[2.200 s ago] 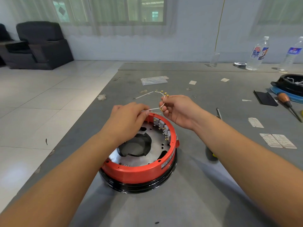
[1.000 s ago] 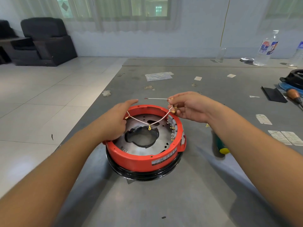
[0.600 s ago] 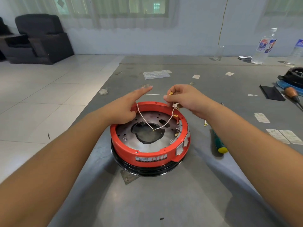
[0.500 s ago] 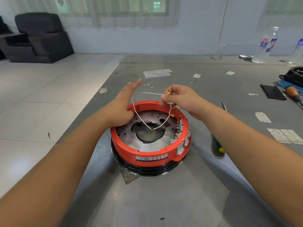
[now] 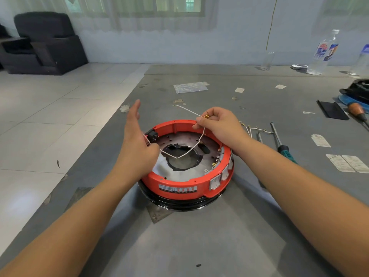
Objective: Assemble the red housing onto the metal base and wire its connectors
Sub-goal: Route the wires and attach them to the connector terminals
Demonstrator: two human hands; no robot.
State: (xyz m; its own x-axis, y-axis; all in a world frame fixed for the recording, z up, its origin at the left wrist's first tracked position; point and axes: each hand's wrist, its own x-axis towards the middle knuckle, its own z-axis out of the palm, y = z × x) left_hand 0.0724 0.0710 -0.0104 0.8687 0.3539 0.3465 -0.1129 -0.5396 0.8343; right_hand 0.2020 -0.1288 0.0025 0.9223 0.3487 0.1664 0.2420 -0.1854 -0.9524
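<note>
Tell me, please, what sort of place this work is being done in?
Probably an informal assembly workshop: a grey metal worktable strewn with a green-handled screwdriver, spare white wires, and a half-wired red round housing.

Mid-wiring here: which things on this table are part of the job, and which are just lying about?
In use:
red housing on its metal base
white wire, pinched by right hand and left hand
spare terminal wires
green-handled screwdriver

Lying about:
water bottle
plastic bag
paper labels
wooden-handled tool
</note>
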